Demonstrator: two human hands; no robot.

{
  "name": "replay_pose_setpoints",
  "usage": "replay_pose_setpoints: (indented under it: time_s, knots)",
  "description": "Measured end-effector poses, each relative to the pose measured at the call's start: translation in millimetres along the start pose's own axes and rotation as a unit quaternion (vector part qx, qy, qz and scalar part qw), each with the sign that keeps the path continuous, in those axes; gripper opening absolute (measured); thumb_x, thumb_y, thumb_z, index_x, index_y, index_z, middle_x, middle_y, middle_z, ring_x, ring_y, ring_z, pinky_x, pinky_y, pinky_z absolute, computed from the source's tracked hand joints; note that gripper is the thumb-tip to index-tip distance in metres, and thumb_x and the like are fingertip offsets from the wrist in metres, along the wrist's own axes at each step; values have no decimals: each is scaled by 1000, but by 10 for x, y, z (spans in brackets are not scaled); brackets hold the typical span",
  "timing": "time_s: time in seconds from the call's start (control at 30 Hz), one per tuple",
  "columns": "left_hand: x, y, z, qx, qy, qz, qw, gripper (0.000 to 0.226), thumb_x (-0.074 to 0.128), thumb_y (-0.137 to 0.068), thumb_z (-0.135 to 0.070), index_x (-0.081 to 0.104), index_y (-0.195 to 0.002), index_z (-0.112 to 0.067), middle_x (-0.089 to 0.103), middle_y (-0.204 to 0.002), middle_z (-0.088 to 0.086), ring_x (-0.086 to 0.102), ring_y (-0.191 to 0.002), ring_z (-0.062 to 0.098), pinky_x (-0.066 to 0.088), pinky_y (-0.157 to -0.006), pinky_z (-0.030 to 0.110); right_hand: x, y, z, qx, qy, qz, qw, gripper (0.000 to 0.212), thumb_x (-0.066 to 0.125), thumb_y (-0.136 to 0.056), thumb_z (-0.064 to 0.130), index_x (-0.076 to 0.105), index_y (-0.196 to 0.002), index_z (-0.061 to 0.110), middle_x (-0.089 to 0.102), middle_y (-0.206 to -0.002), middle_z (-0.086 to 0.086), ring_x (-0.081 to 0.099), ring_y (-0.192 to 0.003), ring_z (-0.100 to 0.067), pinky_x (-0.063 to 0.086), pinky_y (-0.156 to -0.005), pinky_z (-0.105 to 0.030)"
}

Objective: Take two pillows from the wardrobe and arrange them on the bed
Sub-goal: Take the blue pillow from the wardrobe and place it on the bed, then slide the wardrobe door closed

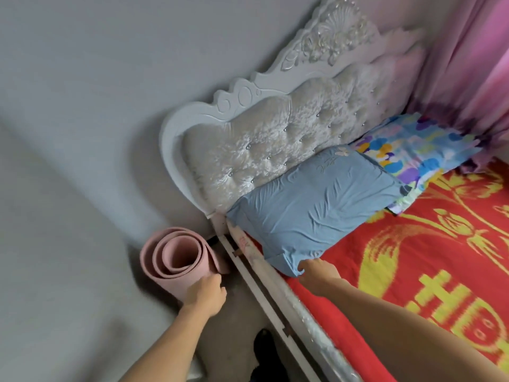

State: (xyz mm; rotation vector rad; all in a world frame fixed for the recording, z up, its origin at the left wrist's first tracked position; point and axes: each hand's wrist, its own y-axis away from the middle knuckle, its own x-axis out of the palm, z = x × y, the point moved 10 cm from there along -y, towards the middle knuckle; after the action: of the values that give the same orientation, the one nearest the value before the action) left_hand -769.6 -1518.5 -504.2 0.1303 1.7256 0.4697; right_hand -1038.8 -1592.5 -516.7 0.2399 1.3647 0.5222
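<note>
The plain blue fabric pillow [316,205] lies at the head of the red-and-yellow patterned bedspread [429,260], its 7 o'clock corner pinched in the right hand [316,271]. At its 2 o'clock, touching, lies the multicoloured floral pillow [413,150]. The left hand [205,292] hangs loosely curled and empty beside the rolled pink foam mat [176,255]. A tug on that corner could drag the blue pillow over the bed's edge or skew it off the tufted white headboard [275,144].

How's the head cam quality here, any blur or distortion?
Head view: strong wide-angle bending, headboard leans; soft daylight, pink cast off the curtain; motion smear on the red bedspread and left wall; blue pillow and both hands fairly sharp.
</note>
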Motion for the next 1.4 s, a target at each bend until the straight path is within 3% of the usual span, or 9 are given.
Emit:
replay_pose_setpoints:
  time_s: [0.13,0.23,0.33,0.5,0.6,0.77,0.97,1.23,1.4]
  knots:
    - [185,976,317,-21,14,-21,999,24,45,-90,-35,57,-102,-18,65,-107,6,61,-98,30,47,-75,35,232,756,370,-41,5,-15,999,27,52,-83,31,64,-106,23,68,-106,-6,63,-94,-29,44,-69,-31]
    - [293,1716,647,-38,30,-6,999,27,46,-91,-36,57,-111,-22,65,-112,6,60,-101,29,48,-80,35,436,1293,772,-70,15,0,997,27,52,-84,30,64,-108,23,67,-107,-5,63,-94,-27,47,-71,-32]
    - [251,2328,1101,-68,63,-8,996,21,47,-90,-33,59,-101,-19,66,-109,7,62,-98,29,48,-77,33,502,1711,1321,-110,31,3,993,25,52,-85,31,65,-105,24,68,-107,-4,63,-94,-26,52,-75,-35]
    - [195,3114,1966,-133,125,-53,982,20,51,-91,-31,60,-103,-18,60,-106,8,61,-95,29,48,-78,32,645,2246,2266,-180,71,-13,981,21,52,-86,36,64,-98,22,67,-104,-5,63,-92,-27,44,-67,-31]
    - [144,3617,2591,-150,128,-82,977,21,52,-89,-35,60,-103,-21,64,-104,6,62,-97,28,47,-76,31,869,2567,2919,-207,95,-7,974,21,52,-86,34,64,-97,21,67,-105,-5,64,-93,-28,46,-70,-32]
    - [93,4622,4035,-195,102,-105,970,23,53,-87,-38,61,-104,-25,68,-108,5,62,-100,26,49,-78,32,1517,3192,4309,-278,127,-13,952,27,52,-86,39,64,-107,25,68,-112,-6,64,-100,-29,52,-82,-33]
    - [3,5976,5768,-308,111,-136,935,19,52,-87,-36,62,-96,-22,69,-106,6,63,-100,28,50,-78,32,2359,4023,6108,-366,151,17,918,25,50,-85,35,64,-105,28,69,-112,-3,64,-102,-28,50,-83,-31]
    - [-518,7106,7372,-406,143,-223,875,22,55,-88,-34,66,-103,-23,70,-107,7,63,-101,27,50,-79,33,2771,5030,8433,-525,161,22,836,26,47,-89,37,60,-111,30,67,-112,-1,61,-103,-26,47,-81,-34]
    - [-1116,7380,8195,-392,172,-313,848,20,55,-89,-32,68,-96,-17,73,-98,7,65,-94,28,53,-78,34,3039,5232,9673,-573,122,18,810,31,45,-88,36,55,-116,26,67,-110,-3,61,-101,-30,49,-83,-36]
